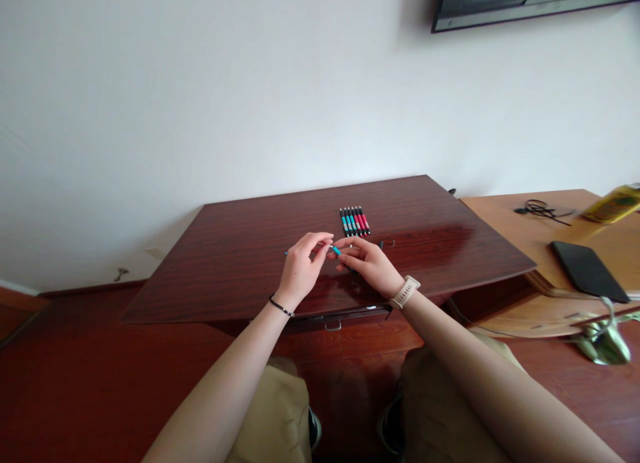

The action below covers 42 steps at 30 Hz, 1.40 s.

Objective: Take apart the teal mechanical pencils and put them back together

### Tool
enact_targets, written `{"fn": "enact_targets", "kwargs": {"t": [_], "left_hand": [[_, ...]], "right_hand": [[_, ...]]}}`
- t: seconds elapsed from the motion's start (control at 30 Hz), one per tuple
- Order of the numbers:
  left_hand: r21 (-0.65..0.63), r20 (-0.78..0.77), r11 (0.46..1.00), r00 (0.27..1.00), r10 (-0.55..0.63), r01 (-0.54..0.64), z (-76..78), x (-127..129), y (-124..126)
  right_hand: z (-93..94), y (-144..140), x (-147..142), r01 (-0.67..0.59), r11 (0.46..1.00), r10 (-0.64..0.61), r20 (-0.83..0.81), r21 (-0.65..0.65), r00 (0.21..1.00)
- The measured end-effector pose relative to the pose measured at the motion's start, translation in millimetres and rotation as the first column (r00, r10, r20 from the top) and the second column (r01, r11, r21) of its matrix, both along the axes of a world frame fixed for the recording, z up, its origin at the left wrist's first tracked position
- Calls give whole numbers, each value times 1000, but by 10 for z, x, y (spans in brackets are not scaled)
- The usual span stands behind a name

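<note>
Above the dark wooden table, my two hands meet. My right hand pinches a short blue pen barrel between thumb and fingers. At the barrel's left end, my left hand is closed in a pinch on a thin, whitish piece too small to name. A bit of blue peeks out left of that hand. Beyond the hands, several pens lie side by side in a row, some blue and some red, with black ends. Just right of my right fingers are a small black pen part and a tiny light-coloured piece.
To the right stands a lighter wooden desk with a coiled black cable, a black flat device and a yellow package. A screen hangs on the wall. A drawer handle shows below the table's front edge.
</note>
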<state>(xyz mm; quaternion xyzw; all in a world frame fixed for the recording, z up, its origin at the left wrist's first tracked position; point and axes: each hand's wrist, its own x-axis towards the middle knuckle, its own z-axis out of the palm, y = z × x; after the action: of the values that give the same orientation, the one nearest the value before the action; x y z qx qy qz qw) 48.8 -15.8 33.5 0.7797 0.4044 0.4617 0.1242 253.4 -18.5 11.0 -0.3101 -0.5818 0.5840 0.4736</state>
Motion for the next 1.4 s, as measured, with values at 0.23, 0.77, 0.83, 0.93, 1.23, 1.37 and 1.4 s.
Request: {"fn": "enact_targets", "kwargs": {"t": [0.23,0.77,0.83,0.93,1.23,1.37,1.4], "left_hand": [[9,16,999,999,-32,32,-19,4,9],[5,20,1000,1000,-20,20,23,17,-39],[6,17,1000,1000,-11,11,31,15,-42],[13,-4,1000,1000,-4,4,33,7,-37],[-99,-177,995,984,-32,15,-130,124,-73],[-131,-331,984,941,67,-117,-196,289,-115],[-132,-376,979,921,97,-157,-203,331,-118]], "right_hand": [[1,1,-13,3,1000,-3,4,13,1000],[78,-37,-7,25,999,-23,-32,43,999],[79,-28,-1,51,997,-48,-53,54,997],[93,-8,25,132,987,-124,-94,87,988],[157,87,203,298,954,-282,-314,5,907],[155,144,280,358,933,-343,-318,-9,884],[162,144,292,384,923,-365,-309,0,878]]}}
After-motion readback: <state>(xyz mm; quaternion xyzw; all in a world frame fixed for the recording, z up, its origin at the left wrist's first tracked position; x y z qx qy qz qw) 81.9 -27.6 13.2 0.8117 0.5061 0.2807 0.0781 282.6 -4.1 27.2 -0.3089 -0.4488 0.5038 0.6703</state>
